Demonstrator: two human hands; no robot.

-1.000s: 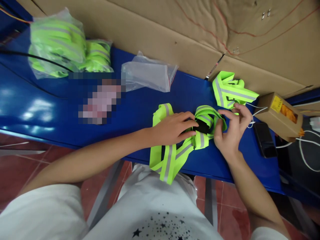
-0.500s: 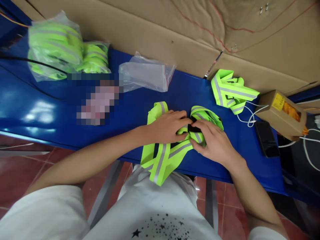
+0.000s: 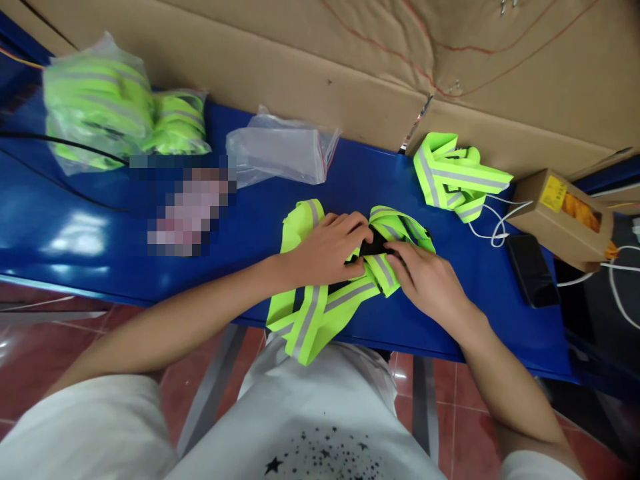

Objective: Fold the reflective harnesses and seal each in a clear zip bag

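A fluorescent yellow-green reflective strap (image 3: 310,313) with a silver stripe lies in loops at the table's front edge, partly hanging over it. My left hand (image 3: 333,250) is closed on the strap beside a black piece (image 3: 379,244), perhaps a buckle, too dark to make out. Opposite it, my right hand (image 3: 427,275) pinches the right side of the same black piece, thumb close to a folded section of strap. More loops of the strap bulge up behind the fingers. My fingers hide part of the black piece.
On the blue table (image 3: 240,247), a second reflective strap (image 3: 460,177) lies back right, near a cardboard box (image 3: 563,217) and a black phone (image 3: 531,270). Clear plastic bags (image 3: 280,150) lie at the back. Bagged straps (image 3: 100,103) stand back left, near black cables (image 3: 65,140).
The view has shifted slightly. My right thumb and fingers have moved a little off the folded strap, so more of the black piece and the fold shows. Both hands keep their hold.
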